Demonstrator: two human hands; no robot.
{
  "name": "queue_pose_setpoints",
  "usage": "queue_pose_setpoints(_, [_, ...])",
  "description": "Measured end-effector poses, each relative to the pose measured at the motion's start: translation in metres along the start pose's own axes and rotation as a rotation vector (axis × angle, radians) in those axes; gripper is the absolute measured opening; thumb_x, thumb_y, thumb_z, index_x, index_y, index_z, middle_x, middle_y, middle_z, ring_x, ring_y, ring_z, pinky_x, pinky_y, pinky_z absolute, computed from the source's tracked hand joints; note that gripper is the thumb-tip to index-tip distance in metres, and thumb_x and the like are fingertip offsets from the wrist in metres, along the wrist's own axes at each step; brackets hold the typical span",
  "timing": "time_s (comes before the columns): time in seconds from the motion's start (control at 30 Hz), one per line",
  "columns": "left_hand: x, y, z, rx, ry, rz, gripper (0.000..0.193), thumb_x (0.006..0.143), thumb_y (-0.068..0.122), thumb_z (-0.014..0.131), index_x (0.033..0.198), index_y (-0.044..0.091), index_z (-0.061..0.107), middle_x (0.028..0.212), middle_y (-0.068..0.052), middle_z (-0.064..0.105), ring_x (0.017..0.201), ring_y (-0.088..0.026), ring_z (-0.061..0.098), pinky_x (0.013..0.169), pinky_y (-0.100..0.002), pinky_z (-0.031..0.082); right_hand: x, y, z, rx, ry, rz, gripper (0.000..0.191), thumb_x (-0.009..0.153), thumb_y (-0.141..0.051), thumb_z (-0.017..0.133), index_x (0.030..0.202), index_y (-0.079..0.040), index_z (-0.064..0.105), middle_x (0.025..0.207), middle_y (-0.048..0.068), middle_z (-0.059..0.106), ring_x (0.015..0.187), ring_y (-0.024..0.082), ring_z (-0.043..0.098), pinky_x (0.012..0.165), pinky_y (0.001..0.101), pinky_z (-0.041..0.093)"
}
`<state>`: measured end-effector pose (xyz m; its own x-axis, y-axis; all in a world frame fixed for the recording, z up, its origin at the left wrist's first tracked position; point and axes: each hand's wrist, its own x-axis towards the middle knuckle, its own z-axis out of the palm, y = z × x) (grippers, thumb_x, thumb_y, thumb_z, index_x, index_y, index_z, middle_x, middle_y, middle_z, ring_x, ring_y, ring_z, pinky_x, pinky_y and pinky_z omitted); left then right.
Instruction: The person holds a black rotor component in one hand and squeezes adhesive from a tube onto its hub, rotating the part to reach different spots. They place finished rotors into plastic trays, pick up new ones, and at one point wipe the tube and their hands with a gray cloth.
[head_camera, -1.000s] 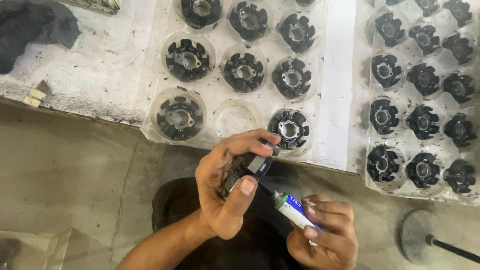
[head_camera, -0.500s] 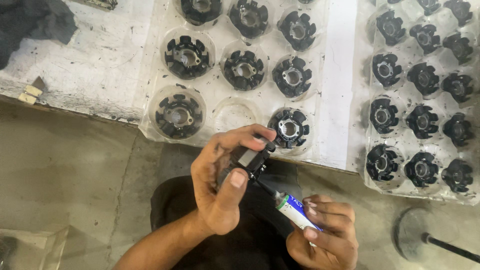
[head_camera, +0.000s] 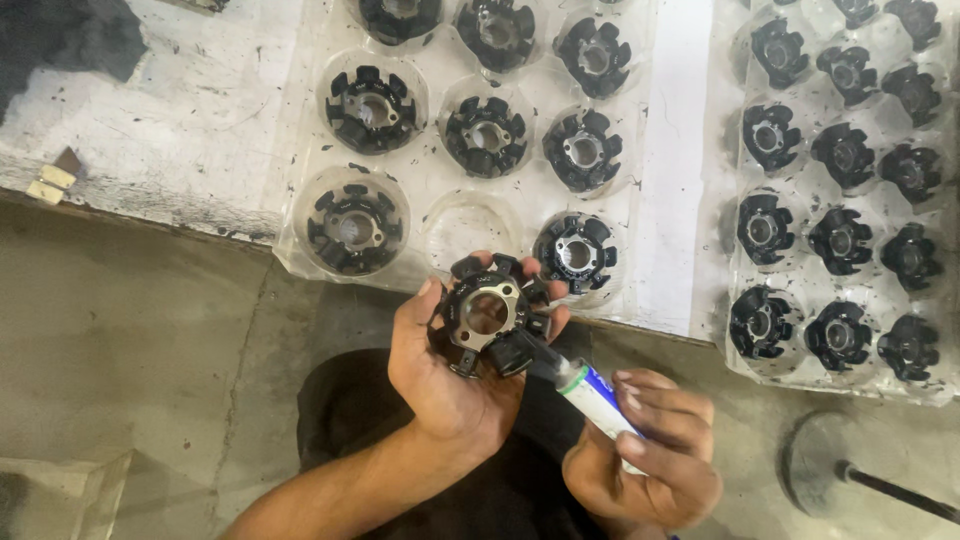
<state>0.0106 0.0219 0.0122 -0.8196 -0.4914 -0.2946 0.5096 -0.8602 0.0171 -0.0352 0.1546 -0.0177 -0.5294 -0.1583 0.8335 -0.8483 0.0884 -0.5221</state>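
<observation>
My left hand (head_camera: 445, 375) cups a black round toothed part with a metal centre ring (head_camera: 487, 312), its flat face turned up toward me. My right hand (head_camera: 645, 460) grips a white and blue syringe-like tube (head_camera: 592, 393), whose dark nozzle touches the lower right edge of the part. Both hands are held over my lap, just in front of the bench edge.
A clear plastic tray (head_camera: 300, 262) on the white bench holds several similar black parts and one empty cup (head_camera: 468, 226). A second filled tray (head_camera: 735, 365) lies to the right. A dark cloth (head_camera: 70, 35) sits at top left. A round metal base with a rod (head_camera: 830, 468) stands on the floor at right.
My left hand has turned the part from edge-on to face-up, showing its metal centre ring. The tube's nozzle stays against the part.
</observation>
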Motion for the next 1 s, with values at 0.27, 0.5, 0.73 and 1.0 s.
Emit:
queue_pose_setpoints(0.27, [0.0, 0.004, -0.004, 0.021, 0.044, -0.016, 0.047, 0.097, 0.043, 0.051, 0.121, 0.004, 0.062, 0.12, -0.022, 0.067, 0.112, -0.043, 0.066, 0.097, -0.054, 0.055, -0.003, 0.001, -0.01, -0.048, -0.107, 0.003, 0.031, 0.09, 0.005, 0.071, 0.103, -0.008, 0.046, 0.098, 0.013, 0.06, 0.089, 0.027, 0.066, 0.073, 0.0409, 0.068])
queue_pose_setpoints(0.5, [0.003, 0.005, -0.005, 0.009, 0.043, -0.028, 0.046, 0.097, 0.043, 0.051, 0.12, 0.004, 0.062, 0.121, -0.022, 0.067, 0.112, -0.042, 0.066, 0.098, -0.054, 0.055, -0.008, 0.004, -0.009, -0.022, -0.075, 0.006, 0.029, 0.092, 0.0, 0.072, 0.103, -0.008, 0.045, 0.097, 0.012, 0.059, 0.089, 0.027, 0.066, 0.074, 0.041, 0.068])
queue_pose_setpoints(0.73, [0.005, 0.005, -0.007, -0.026, 0.03, -0.052, 0.047, 0.098, 0.044, 0.049, 0.119, 0.004, 0.061, 0.12, -0.023, 0.066, 0.113, -0.042, 0.065, 0.099, -0.053, 0.055, -0.003, 0.0, -0.005, -0.001, -0.097, 0.028, 0.029, 0.09, 0.0, 0.074, 0.102, -0.006, 0.048, 0.097, 0.014, 0.062, 0.09, 0.027, 0.068, 0.072, 0.0408, 0.069])
queue_pose_setpoints(1.0, [0.039, 0.027, -0.025, 0.201, -0.112, 0.236, 0.051, 0.101, 0.045, 0.05, 0.126, 0.001, 0.057, 0.118, -0.022, 0.065, 0.109, -0.044, 0.069, 0.09, -0.055, 0.06, 0.009, -0.001, -0.013, 0.045, -0.13, 0.204, 0.029, 0.095, 0.0, 0.076, 0.107, -0.004, 0.051, 0.095, 0.014, 0.063, 0.092, 0.024, 0.067, 0.086, 0.0393, 0.064])
